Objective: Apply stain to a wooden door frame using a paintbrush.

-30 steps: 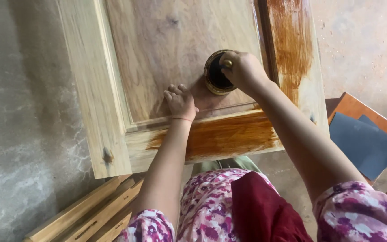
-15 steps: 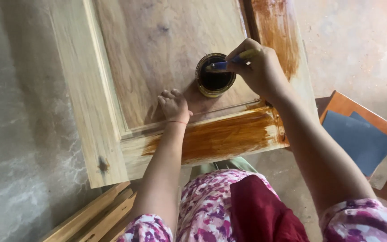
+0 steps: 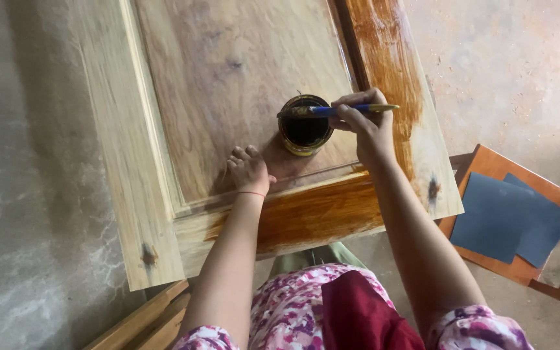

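Bare concrete floor (image 3: 27, 194) all around, with a pale wooden door (image 3: 228, 84) lying flat on it, its near rail and right stile already brushed a wet amber. Right hand (image 3: 365, 123) has its fingers pinched tight round a blue-handled brush (image 3: 338, 110), held level across the rim of a small can (image 3: 304, 126) of dark stain that sits on the door's panel; the bristle end lies over the can's mouth. Left hand (image 3: 249, 170) rests on the panel just beside the can, fingers loosely curled, holding nothing. Off to the right, well apart, dark sandpaper sheets (image 3: 507, 220) lie on an orange board (image 3: 487, 168). Compared with half a second back, the brush has come up out of the can and turned flatter, while the left hand hasn't budged.
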